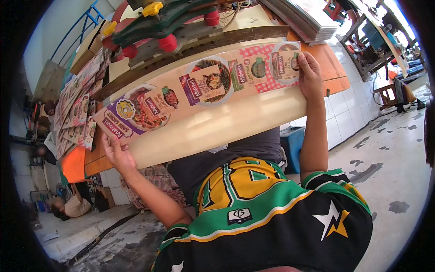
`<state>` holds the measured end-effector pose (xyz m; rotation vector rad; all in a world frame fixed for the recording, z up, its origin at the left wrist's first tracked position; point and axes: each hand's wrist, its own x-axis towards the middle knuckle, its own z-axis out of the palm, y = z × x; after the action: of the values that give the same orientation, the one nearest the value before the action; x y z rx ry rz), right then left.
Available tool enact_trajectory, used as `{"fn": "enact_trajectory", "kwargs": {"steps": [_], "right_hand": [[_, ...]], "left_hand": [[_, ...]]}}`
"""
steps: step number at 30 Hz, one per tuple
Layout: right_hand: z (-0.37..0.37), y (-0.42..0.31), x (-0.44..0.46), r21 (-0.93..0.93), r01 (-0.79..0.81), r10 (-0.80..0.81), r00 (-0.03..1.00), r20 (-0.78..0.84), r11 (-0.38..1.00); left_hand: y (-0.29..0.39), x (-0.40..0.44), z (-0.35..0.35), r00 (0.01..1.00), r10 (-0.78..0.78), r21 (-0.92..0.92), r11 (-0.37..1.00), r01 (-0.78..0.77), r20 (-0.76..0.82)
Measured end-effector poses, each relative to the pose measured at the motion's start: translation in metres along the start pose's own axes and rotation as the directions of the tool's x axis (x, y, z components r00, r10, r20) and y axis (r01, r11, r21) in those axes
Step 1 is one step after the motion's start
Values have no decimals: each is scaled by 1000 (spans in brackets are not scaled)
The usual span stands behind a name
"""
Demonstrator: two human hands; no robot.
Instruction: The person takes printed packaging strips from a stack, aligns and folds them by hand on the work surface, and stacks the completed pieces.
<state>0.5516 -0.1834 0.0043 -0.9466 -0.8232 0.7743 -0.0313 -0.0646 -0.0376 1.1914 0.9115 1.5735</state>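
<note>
A long printed banner strip [181, 97] with pictures of food and "Mahsuri" labels is stretched between my two hands. My left hand [119, 155] pinches its lower left corner. At the opposite end, my right hand [311, 75] grips the right edge, thumb in front and the other fingers partly hidden behind. Beneath the strip is a smooth, shiny beige sheet or panel [217, 131], curving toward my lap. Just behind the strip runs the long metal bar [253, 34] of a machine.
Green machine frame [181, 27] with red knobs stands behind the bar. Many printed strips [74, 104] are heaped at the left. A stack of flat sheets [303, 20] lies at the back right. A blue bin [293, 147] stands under the table. Another person [74, 206] is at far left.
</note>
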Motion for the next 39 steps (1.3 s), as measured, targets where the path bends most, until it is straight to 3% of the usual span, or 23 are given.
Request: {"fn": "enact_trajectory", "kwargs": {"steps": [4, 7, 8, 10, 21, 24, 26, 28, 30, 31, 33, 35, 37, 38, 39], "right_hand": [[-10, 4, 4, 29, 12, -13, 1000, 25, 999], [9, -3, -1, -192, 42, -48, 999, -26, 980], [-7, 0, 2, -246, 37, -18, 997, 79, 968], [15, -6, -2, -191, 15, -8, 999, 42, 981], [-1, -5, 2, -188, 40, -21, 995, 100, 981], [9, -6, -1, -84, 2, -1, 1000, 19, 996], [28, -16, -6, 3, -15, 15, 990, -142, 1000], [35, -15, -13, 44, 6, -2, 996, -88, 999], [49, -10, -23, 50, 36, -36, 999, -7, 998], [90, -17, -36, -42, 14, -22, 983, -183, 999], [116, -7, -55, -9, -48, 47, 994, -96, 999], [141, -9, -72, 37, -110, 106, 991, 81, 993], [152, -12, -78, -38, -124, 128, 984, 125, 992], [146, -17, -75, -35, -120, 124, 984, 129, 992], [133, -23, -71, -205, -128, 171, 963, 209, 970]], "left_hand": [[2, -7, 24, 998, 56, -151, 987, -57, -15], [-10, -10, 4, 994, -8, -123, 992, -5, -111], [-17, -7, -12, 993, -35, -63, 998, 28, -109], [0, -6, 15, 999, 21, -133, 991, -16, 42], [19, -12, 31, 998, 49, -207, 978, -38, 49], [17, -20, 26, 1000, -7, -295, 956, 6, -5], [21, -35, 31, 996, -70, -355, 934, 47, -50], [35, -58, 64, 994, -105, -530, 844, 82, -13], [36, -79, 87, 992, -104, -565, 815, 127, 72], [36, -87, 99, 983, -98, -596, 784, 174, 157], [40, -103, 124, 979, -102, -471, 864, 175, 177], [44, -114, 135, 989, -87, -486, 864, 133, 117], [58, -115, 138, 981, -162, -472, 877, 93, -107], [58, -110, 120, 985, -145, -471, 878, 83, -97], [61, -101, 102, 985, -139, -471, 879, 77, -99]]}}
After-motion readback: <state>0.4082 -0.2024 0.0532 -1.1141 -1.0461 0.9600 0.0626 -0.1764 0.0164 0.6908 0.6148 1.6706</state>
